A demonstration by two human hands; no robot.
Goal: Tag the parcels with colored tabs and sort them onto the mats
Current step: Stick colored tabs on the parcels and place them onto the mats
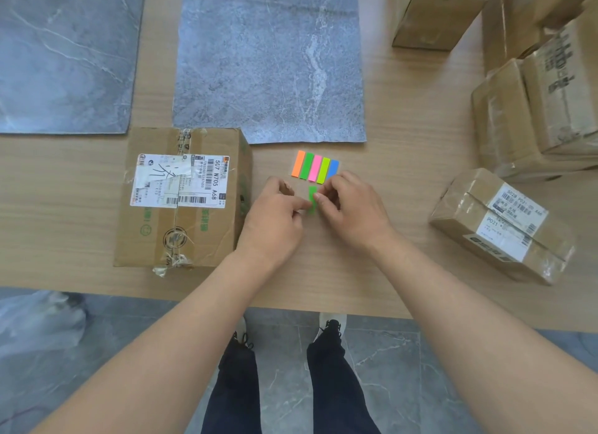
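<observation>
Both hands, left (275,220) and right (349,207), pinch one green tab (312,200) between fingertips, just above the table (404,116). The tab pad (314,167) lies just beyond. A labelled parcel (184,197) sits left, touching the middle mat (268,58); another parcel (501,226) lies right.

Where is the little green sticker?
In the head view, the green sticker is pinched between the left hand and right hand, just nearer the person than the row of colored tabs.
</observation>
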